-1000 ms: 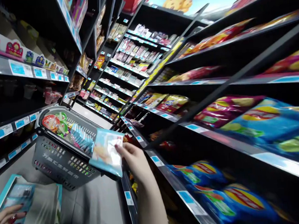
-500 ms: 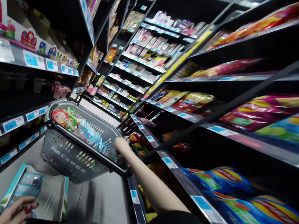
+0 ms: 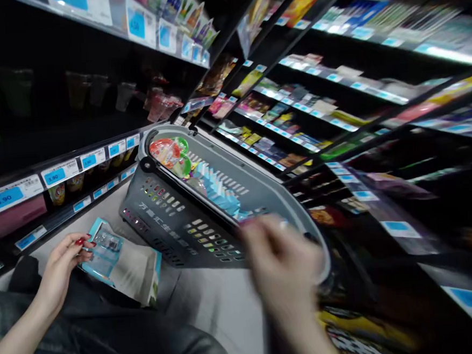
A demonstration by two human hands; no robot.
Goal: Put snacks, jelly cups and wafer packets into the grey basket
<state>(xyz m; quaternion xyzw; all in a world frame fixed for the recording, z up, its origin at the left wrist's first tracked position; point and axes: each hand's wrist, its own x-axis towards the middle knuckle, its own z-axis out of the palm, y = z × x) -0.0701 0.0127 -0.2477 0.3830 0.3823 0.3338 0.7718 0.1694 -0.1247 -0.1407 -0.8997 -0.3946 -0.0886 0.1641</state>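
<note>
A grey shopping basket [image 3: 223, 223] stands on the floor in front of me, holding a row of light blue packets [image 3: 219, 186] and red and green clear-plastic items [image 3: 166, 152]. Beside its near left corner is an open carton [image 3: 140, 272] with a few blue clear packets [image 3: 106, 251] inside. At the carton's left edge is my left hand [image 3: 69, 256], fingers loosely apart, the tips close to the packets; I cannot tell if they touch. My right hand [image 3: 285, 265], smeared by motion, is curled in front of the basket's near right side, and its fingers are unclear.
Shelves with price tags [image 3: 56, 176] and plastic cups [image 3: 125, 96] line the left. More stocked shelves [image 3: 359, 85] rise at the back and right. My bent legs [image 3: 150, 339] are below the carton, and a yellow and black bag [image 3: 360, 333] lies at lower right.
My right hand has come back from inside the basket towards me. My left hand has shifted to the carton's left edge. The view has turned and moved nearer the left shelf.
</note>
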